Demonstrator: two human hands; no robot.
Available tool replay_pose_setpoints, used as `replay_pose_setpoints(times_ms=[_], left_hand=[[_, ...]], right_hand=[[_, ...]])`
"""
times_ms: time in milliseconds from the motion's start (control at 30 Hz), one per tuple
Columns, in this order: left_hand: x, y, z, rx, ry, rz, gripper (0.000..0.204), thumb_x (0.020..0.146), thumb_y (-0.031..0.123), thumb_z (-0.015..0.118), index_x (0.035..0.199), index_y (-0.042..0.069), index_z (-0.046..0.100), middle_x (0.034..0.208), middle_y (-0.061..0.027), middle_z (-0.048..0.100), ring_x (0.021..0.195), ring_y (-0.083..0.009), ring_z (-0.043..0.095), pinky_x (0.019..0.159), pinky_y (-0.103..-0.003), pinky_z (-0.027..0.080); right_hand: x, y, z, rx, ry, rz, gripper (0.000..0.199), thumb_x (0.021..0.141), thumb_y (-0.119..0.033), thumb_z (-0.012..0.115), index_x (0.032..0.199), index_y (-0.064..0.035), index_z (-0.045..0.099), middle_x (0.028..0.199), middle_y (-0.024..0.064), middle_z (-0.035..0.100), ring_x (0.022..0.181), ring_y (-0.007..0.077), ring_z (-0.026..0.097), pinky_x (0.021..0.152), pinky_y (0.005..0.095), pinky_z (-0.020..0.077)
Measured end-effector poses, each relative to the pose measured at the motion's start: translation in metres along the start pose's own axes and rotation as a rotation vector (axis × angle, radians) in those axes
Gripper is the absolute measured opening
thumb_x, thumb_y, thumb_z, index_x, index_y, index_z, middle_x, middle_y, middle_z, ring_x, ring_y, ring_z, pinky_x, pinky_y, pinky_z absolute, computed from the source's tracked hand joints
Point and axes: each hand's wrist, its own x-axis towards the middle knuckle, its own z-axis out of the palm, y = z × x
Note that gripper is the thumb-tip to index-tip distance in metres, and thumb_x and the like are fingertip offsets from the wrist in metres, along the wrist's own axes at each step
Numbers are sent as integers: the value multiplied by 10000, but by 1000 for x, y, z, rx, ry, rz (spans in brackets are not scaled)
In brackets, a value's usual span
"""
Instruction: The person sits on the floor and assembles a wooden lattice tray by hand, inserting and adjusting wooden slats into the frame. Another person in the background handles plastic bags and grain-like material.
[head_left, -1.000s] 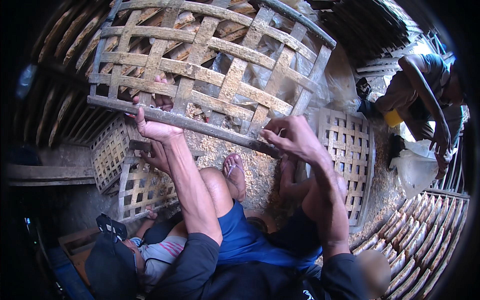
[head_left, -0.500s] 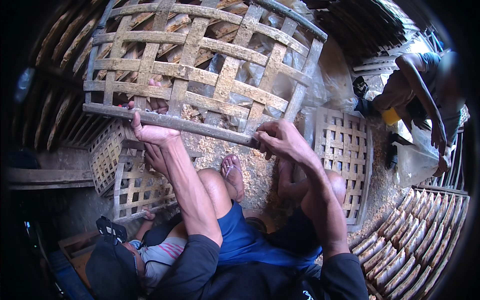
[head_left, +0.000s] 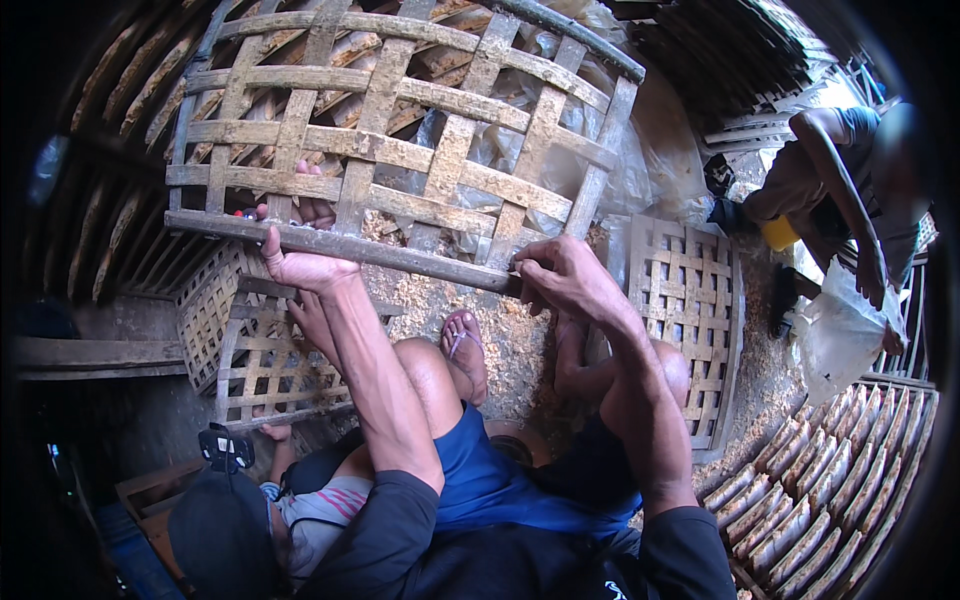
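Observation:
A woven bamboo drying tray [head_left: 381, 92] with a wooden frame is raised in front of me, pale crumbs stuck to its slats. My left hand [head_left: 312, 268] grips the near rail toward its left end, thumb in front and fingers behind the lattice. Something small, red and blue, shows beside those fingers; I cannot make out what it is. At the rail's right end my right hand [head_left: 568, 278] is closed, its bent fingers pinching the frame's corner.
Another tray [head_left: 686, 310] leans right of my knee. A co-worker on the left holds a smaller tray [head_left: 285, 362]; one on the right handles a clear plastic bag [head_left: 835, 335]. A rack of pale slabs [head_left: 815, 490] lies lower right. Crumbs cover the floor [head_left: 520, 375].
My tray has shifted slightly left, with both hands still on it. The left co-worker's tray has moved a little left, and the right co-worker's plastic bag has moved and spread out.

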Motion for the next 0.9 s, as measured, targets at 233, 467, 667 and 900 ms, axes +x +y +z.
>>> replay_pose_setpoints(times_ms=[233,467,667,900], left_hand=[[1,-2,3,34,4,35,350,760,277,769,1107,244,749,1458,-326,522,1403,-470,472,1198,-617,346],[6,1,0,29,9,67,356,759,275,760,1113,244,746,1455,-305,537,1405,-456,477,1189,-635,350],[8,-4,-7,0,16,71,331,760,264,729,1088,224,761,1470,-303,524,1405,-448,481,1200,-669,299],[7,-5,-3,2,44,105,332,763,278,717,1086,215,758,1483,-294,515,1407,-455,475,1213,-655,291]], right_hand=[[0,-11,0,-176,28,26,322,993,-269,669,953,42,742,698,100,717,637,151,716,586,319,560],[-12,-2,-51,46,123,13,285,993,-308,673,948,-30,717,707,9,684,580,88,639,530,251,488],[-33,35,-84,-434,136,18,455,930,-374,740,1172,11,716,1009,221,749,985,295,716,853,392,564],[-14,7,-57,-493,-64,193,641,890,-607,722,982,26,759,810,214,728,741,306,710,717,437,552]])
